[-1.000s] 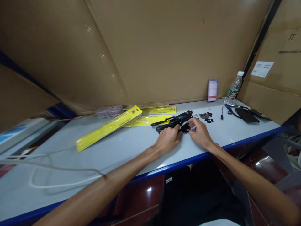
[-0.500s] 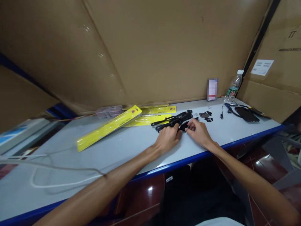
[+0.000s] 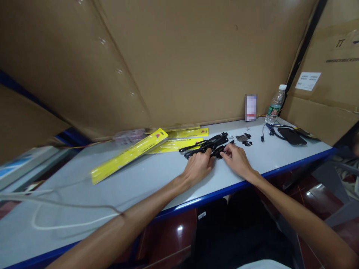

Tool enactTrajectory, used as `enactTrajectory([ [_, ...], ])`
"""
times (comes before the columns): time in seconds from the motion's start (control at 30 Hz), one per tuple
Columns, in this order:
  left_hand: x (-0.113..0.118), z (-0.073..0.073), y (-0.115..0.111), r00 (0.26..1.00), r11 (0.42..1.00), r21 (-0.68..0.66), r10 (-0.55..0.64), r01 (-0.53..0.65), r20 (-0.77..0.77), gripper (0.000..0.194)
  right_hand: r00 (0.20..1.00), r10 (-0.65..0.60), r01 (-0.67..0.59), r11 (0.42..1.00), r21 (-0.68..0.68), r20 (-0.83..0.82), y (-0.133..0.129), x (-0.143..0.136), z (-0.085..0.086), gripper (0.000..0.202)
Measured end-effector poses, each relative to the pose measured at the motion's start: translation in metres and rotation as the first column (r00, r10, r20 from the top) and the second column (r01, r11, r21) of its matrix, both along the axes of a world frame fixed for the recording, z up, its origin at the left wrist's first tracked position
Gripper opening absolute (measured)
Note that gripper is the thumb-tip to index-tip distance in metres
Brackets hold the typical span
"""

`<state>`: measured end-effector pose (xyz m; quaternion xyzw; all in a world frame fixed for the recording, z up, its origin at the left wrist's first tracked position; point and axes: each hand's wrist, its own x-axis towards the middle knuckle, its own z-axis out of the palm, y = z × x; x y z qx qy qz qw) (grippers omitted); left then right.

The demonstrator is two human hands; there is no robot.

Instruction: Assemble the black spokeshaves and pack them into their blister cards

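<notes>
A bundle of long, glossy black pieces (image 3: 207, 144) lies on the table, and its exact kind is hard to make out. At the near end of the bundle, my left hand (image 3: 198, 164) is closed, with thumb and fingers around a black piece. My right hand (image 3: 237, 158) is bent in a pinch on a small dark part (image 3: 218, 151) just right of the bundle. Its fingertips hide much of that part. Beyond the right hand lie several small black clips (image 3: 247, 143) and a flat dark grey piece (image 3: 241, 138).
Yellow carded packages (image 3: 129, 155) lie left of the bundle, near clear plastic packaging (image 3: 129, 135). To the right are a water bottle (image 3: 275, 104), a phone (image 3: 292, 136) and a dark cable (image 3: 263, 132). A white cable (image 3: 70, 227) crosses the left side. Cardboard (image 3: 179, 63) walls the back.
The view has shifted slightly. Both hands stay at the black pieces, and the right fingers have changed position a little on the small part.
</notes>
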<state>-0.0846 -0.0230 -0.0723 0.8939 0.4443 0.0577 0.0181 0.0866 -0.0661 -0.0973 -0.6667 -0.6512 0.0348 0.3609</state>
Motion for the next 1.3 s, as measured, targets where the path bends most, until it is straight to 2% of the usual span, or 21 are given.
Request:
enactTrajectory([
  [0.33, -0.001, 0.002, -0.001, 0.998, 0.999, 0.048, -0.003, 0.006, -0.061, 0.026, 0.973, 0.069, -0.055, 0.996, -0.068, 0.220, -0.011, -0.012, 0.011, 0.008],
  [0.53, -0.005, 0.004, 0.008, 0.996, 0.995, 0.093, 0.034, -0.027, -0.079, 0.028, 0.954, 0.077, -0.053, 0.994, -0.091, 0.291, -0.013, -0.009, 0.012, 0.016],
  [0.67, -0.008, 0.005, 0.016, 0.996, 0.993, 0.113, 0.038, -0.028, -0.081, 0.026, 0.951, 0.025, 0.002, 0.996, -0.087, 0.308, -0.007, 0.008, 0.013, 0.013],
  [0.83, -0.013, 0.003, 0.023, 0.997, 0.994, 0.107, 0.036, -0.028, -0.075, 0.024, 0.949, -0.050, 0.082, 0.993, -0.090, 0.310, 0.001, 0.046, 0.018, 0.017],
  [1.0, -0.018, 0.004, 0.029, 0.996, 0.995, 0.101, 0.033, -0.025, -0.078, 0.031, 0.960, -0.037, 0.069, 0.992, -0.106, 0.278, 0.011, 0.073, 0.020, 0.015],
  [1.13, -0.023, 0.009, 0.031, 0.997, 0.993, 0.114, 0.016, -0.008, -0.073, 0.030, 0.969, -0.022, 0.039, 0.997, -0.067, 0.246, 0.018, 0.081, 0.040, 0.016],
  [1.23, -0.025, 0.013, 0.031, 0.998, 0.994, 0.112, -0.001, 0.007, -0.055, 0.028, 0.976, -0.066, 0.059, 0.997, 0.041, 0.206, -0.004, 0.074, 0.053, 0.035],
  [1.27, -0.025, 0.013, 0.030, 0.999, 0.994, 0.113, -0.011, 0.016, -0.042, 0.028, 0.978, -0.068, 0.054, 0.996, 0.076, 0.195, -0.019, 0.069, 0.051, 0.041],
  [1.3, -0.025, 0.014, 0.030, 0.999, 0.993, 0.117, -0.022, 0.025, -0.024, 0.029, 0.983, -0.016, -0.008, 0.991, 0.133, 0.181, -0.037, 0.062, 0.045, 0.045],
])
